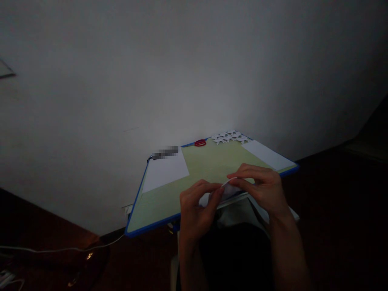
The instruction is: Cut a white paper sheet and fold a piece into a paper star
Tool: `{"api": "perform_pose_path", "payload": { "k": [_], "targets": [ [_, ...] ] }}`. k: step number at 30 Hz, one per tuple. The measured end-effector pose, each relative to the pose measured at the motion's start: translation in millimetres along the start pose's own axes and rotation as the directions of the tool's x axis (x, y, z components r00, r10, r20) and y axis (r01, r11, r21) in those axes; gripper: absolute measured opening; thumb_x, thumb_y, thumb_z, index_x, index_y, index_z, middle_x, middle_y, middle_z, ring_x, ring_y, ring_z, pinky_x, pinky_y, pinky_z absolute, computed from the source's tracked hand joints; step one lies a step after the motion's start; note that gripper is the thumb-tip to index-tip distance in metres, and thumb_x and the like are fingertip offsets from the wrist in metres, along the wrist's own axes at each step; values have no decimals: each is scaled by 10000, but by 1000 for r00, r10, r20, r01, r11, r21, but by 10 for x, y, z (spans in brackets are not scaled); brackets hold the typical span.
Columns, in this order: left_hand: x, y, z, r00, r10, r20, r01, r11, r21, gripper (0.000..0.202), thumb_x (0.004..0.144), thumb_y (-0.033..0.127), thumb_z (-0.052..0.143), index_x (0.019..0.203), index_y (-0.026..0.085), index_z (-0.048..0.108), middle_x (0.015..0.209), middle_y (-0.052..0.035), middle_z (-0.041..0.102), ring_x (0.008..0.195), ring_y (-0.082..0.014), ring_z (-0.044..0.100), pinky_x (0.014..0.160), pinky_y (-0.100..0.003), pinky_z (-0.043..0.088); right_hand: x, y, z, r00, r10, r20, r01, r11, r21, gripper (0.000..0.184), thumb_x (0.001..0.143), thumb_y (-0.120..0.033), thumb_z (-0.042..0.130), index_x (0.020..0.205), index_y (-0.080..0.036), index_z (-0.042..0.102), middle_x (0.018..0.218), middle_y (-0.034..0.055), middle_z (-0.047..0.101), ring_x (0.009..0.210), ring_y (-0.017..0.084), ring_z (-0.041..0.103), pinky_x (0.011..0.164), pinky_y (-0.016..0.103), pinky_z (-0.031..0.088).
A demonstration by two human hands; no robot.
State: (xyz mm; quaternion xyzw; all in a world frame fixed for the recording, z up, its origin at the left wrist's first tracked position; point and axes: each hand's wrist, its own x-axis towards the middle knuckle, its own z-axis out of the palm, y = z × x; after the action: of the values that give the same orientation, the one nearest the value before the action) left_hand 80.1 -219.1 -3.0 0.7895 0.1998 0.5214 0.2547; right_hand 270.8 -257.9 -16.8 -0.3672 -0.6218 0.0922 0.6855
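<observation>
A folded piece of white paper [227,191] is held up between both hands, over the near edge of a small table [163,206] with a pale green top and blue rim. My left hand [198,206] pinches its left part between thumb and fingers. At the upper right edge, my right hand [263,186] grips the same paper with thumb and fingertips. The fold's lower part is partly hidden by the fingers, and dim light blurs its details.
White sheets lie on the table's left [165,171] and right [269,154]. Red-handled scissors [200,143] and several small folded paper pieces [228,136] sit at the far edge. A blurred dark object [165,152] rests on the left sheet. Behind stands a wall [169,72]; a cable [69,250] runs left.
</observation>
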Motion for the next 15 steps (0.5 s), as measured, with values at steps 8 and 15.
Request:
{"api": "perform_pose_path", "payload": {
  "k": [8,15],
  "targets": [
    [-15,-46,53,986,-142,-83,132,985,-110,63,909,204,790,890,233,843,787,-1,796,687,-140,707,656,-247,505,26,24,143,992,-27,-127,19,998,-68,75,939,-226,780,902,-275,823,771,-21,757,696,155,652,653,281,492],
    [-30,-74,46,972,-211,-102,198,972,-125,70,893,212,802,876,251,859,804,-3,815,711,-146,733,684,-238,532,49,24,127,998,-19,-59,10,990,-138,168,978,-204,695,858,-244,806,788,-17,803,699,151,718,653,246,525]
  ]
}}
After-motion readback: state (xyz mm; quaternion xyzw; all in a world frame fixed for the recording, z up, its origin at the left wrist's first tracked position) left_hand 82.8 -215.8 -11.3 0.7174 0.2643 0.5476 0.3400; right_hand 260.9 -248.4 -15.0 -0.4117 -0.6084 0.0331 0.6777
